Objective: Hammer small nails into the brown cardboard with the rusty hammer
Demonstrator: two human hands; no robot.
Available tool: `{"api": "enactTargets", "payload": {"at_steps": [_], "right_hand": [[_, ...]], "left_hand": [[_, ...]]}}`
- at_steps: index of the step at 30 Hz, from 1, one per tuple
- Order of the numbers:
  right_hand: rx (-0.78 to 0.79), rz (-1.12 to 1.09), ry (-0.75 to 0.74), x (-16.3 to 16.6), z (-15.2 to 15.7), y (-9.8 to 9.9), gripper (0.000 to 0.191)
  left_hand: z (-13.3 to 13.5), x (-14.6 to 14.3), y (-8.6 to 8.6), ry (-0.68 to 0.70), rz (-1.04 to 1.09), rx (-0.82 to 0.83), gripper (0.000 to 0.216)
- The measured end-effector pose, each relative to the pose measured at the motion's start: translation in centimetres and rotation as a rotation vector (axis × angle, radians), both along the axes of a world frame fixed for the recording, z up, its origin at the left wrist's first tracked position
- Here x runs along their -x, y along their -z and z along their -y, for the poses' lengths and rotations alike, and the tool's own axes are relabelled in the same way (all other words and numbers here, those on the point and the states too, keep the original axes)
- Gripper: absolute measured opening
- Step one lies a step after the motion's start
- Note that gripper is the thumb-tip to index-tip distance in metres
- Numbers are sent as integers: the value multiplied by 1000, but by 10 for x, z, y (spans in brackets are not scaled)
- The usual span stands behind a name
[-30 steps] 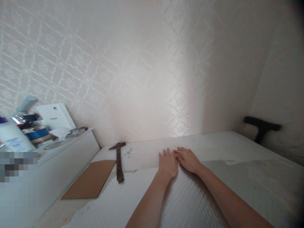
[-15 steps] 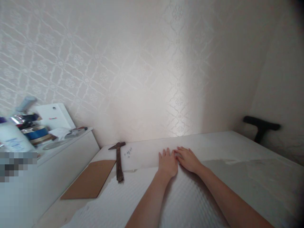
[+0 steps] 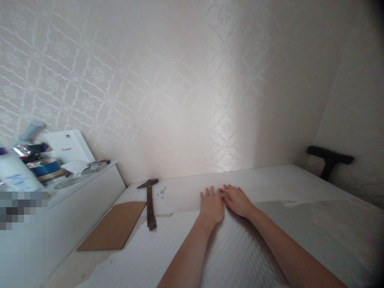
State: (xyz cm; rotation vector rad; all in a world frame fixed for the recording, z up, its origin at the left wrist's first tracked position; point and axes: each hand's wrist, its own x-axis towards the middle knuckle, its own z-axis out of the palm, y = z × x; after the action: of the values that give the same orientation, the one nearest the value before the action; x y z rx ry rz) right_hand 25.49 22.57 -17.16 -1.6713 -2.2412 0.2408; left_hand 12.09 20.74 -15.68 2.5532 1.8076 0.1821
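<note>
My left hand (image 3: 211,205) and my right hand (image 3: 238,201) lie flat side by side on a white table (image 3: 270,180), fingers stretched out, at the far edge of a white textured sheet (image 3: 168,252) that covers the near part of the table. Neither hand holds anything. A hammer (image 3: 150,202) with a dark wooden handle lies to the left of my hands, head toward the wall. A few small nails (image 3: 162,192) sit just right of the hammer head.
A brown cardboard piece (image 3: 115,225) lies at the table's left edge. A white cabinet (image 3: 75,200) on the left carries a bottle, a blue tin and papers. Patterned wallpaper rises behind. A black handle (image 3: 329,159) sticks up at the far right.
</note>
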Motion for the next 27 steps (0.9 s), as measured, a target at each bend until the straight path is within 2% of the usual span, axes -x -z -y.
{"api": "enactTargets", "payload": {"at_steps": [27], "right_hand": [[10,-7,2,-1,0,0,45]], "left_hand": [[1,0,-3,0,-24,13,51]]}}
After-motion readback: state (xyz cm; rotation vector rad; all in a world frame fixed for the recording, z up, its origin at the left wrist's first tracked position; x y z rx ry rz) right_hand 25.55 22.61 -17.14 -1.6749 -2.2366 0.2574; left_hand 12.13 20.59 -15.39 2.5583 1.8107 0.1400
